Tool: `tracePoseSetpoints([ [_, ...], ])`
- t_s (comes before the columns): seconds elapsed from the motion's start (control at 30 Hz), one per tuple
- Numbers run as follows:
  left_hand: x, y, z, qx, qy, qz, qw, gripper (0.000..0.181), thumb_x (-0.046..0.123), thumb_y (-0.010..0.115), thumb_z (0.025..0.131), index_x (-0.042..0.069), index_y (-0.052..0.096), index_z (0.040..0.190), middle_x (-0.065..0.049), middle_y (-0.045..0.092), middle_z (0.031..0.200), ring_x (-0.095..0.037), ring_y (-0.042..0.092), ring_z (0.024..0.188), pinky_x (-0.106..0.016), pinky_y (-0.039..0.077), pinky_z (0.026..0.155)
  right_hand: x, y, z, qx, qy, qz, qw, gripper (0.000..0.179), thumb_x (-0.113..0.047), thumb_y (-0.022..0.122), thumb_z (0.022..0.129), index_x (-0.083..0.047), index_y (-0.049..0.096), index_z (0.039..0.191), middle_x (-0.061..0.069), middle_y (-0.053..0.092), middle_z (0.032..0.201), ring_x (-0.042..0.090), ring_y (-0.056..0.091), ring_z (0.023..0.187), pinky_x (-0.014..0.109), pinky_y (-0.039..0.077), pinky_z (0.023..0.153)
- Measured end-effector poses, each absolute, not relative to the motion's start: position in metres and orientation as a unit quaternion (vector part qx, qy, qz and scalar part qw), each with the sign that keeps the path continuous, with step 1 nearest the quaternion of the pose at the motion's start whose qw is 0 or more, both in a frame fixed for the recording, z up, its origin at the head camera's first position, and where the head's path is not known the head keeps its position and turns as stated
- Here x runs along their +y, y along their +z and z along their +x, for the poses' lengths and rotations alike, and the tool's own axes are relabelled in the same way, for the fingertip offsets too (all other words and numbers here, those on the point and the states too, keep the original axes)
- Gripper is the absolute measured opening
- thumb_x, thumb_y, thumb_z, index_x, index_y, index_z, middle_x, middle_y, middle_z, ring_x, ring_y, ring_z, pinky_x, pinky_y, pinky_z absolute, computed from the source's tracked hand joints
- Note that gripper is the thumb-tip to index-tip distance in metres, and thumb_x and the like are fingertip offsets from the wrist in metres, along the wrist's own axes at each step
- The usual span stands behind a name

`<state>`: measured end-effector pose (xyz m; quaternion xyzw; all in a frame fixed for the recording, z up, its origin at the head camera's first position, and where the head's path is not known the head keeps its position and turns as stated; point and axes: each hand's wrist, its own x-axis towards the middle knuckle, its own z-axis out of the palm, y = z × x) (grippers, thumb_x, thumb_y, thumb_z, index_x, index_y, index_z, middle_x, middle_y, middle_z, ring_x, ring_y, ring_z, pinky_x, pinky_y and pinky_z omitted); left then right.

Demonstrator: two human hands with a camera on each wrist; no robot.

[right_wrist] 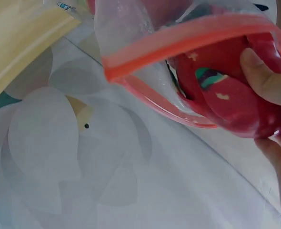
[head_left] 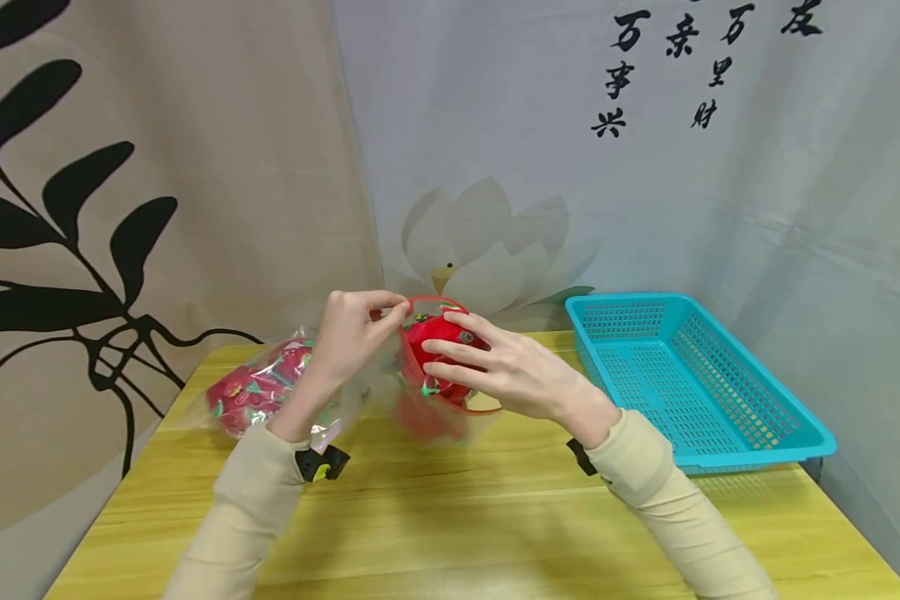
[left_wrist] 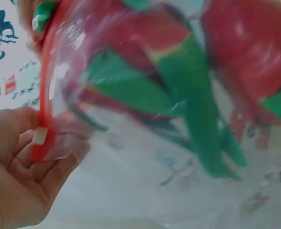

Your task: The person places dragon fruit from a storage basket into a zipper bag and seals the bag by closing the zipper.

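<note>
A clear zip bag (left_wrist: 107, 143) with a red zip edge (right_wrist: 193, 40) hangs with its mouth open over the table. My left hand (head_left: 352, 337) pinches that edge near the white slider, seen in the left wrist view. My right hand (head_left: 506, 367) grips a red dragon fruit (right_wrist: 235, 95) with green scales at the mouth; part of the fruit lies inside the rim. The thumb (right_wrist: 262, 78) presses on its side. Other red-and-green fruit (left_wrist: 245, 52) shows through the plastic, blurred in the left wrist view.
Left of the bag, another clear bag (head_left: 251, 392) of red-and-green fruit lies on the wooden table (head_left: 420, 517). A blue plastic basket (head_left: 667, 392) stands at the right. Behind the table hangs a printed curtain (head_left: 480, 108).
</note>
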<state>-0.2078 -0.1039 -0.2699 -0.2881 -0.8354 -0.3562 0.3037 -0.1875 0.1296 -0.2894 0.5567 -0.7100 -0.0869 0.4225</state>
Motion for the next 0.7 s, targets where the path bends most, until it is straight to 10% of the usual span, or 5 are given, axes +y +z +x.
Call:
tracePoseSetpoints([
  [0.7,-0.107,-0.268,-0.205,-0.846,-0.375,-0.279,0.256,0.014,0.008,0.065,0.087,-0.002,0.075,0.084,-0.013,0.074,0.075,-0.011,0.053,0.051,-0.016,0.041,0.047,0.117,-0.297,-0.188,-0.698,-0.097,0.578,0.411,0.055,-0.005,0.073,0.08,-0.024,0.056,0.129,-0.003,0.055,0.134,0.029,0.044,0.131,0.024,0.056,0.078],
])
